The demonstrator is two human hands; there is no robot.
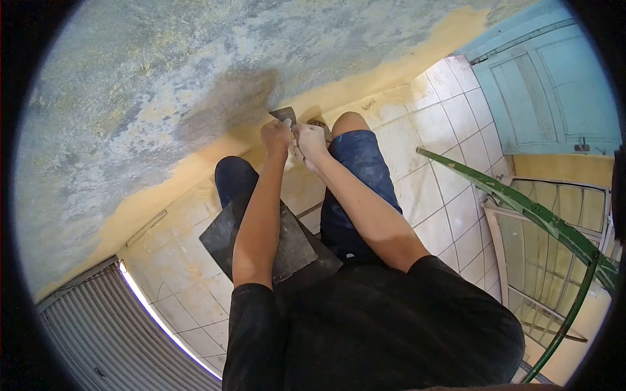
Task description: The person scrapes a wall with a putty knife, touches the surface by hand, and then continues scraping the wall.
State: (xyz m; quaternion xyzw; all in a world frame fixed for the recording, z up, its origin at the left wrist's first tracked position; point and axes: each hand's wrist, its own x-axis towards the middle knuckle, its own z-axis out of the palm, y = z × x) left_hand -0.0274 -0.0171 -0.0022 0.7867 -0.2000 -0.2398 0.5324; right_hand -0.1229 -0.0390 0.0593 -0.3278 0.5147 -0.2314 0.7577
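Note:
My left hand [276, 135] is closed at the base of a putty knife [283, 115], whose dark, wide blade points up toward the wall. Beside it, my right hand [312, 141] is curled into a fist around what looks like the handle, mostly hidden by the fingers. Both hands are held close together between my bent knees, near the foot of the wall [215, 52]. The wall has worn grey-blue and yellow paint, with a darker brownish patch close to the blade. Under my left forearm, a dark square plate [297, 251] rests across my lap.
White floor tiles [417, 189] with yellowish stains run along the wall. A green bar [521, 199] slants across the right side, over a metal-framed rack [554, 260]. A blue door [548, 85] stands at upper right, and a corrugated shutter [98, 326] at lower left.

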